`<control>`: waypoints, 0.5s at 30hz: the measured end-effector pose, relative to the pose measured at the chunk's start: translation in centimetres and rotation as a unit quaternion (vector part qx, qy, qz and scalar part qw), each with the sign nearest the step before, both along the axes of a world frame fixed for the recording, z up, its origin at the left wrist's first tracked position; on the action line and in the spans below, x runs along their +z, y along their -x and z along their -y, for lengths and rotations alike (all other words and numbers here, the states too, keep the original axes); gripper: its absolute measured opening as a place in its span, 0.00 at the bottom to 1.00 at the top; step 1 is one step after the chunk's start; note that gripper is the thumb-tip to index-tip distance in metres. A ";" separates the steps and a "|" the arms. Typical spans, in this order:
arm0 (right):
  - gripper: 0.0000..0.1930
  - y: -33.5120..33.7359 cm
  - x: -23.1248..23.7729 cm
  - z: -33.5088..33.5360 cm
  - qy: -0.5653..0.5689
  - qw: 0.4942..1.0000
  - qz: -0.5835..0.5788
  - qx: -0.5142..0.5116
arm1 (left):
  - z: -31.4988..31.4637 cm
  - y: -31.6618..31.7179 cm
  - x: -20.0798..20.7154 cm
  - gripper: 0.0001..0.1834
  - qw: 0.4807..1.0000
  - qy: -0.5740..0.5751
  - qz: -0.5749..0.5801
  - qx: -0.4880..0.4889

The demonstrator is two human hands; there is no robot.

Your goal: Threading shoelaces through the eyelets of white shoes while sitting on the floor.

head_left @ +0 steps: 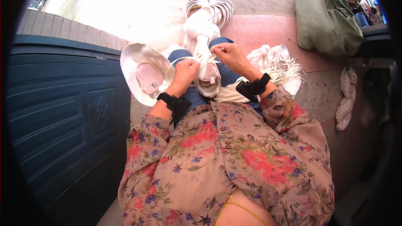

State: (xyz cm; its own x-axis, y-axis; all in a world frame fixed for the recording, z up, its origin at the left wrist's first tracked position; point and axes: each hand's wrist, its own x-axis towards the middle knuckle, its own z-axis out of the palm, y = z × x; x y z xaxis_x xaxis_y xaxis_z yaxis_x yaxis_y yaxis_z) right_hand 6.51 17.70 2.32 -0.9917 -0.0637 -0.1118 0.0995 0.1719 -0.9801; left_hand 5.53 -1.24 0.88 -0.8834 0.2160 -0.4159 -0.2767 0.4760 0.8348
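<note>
A pale sneaker (208,84) rests between my knees, its heel opening toward me and its toe pointing away. An off-white shoelace (184,59) runs across the upper part of the shoe. On its left side, my left hand (185,75) is closed in a pinch on the lace. My right hand (235,60) pinches the lace close above the shoe, on the right. Beside my left forearm lies a white, bowl-shaped fabric thing (130,73) with a pinkish patch inside. Bundled off-white laces (272,65) lie next to my right forearm, their loose ends spread out.
A stack of pale shoes (209,8) stands on the ground beyond my knees. At the back right sits a big green sack (326,21). A twisted white bundle (346,98) lies on the floor at right. A dark blue panelled door (63,113) is close on my left.
</note>
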 end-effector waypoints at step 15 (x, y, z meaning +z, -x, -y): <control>0.11 0.6 1.2 0.7 -0.019 0.995 0.018 0.091 | -1.2 0.7 -1.2 0.13 0.991 0.056 -0.111 -0.054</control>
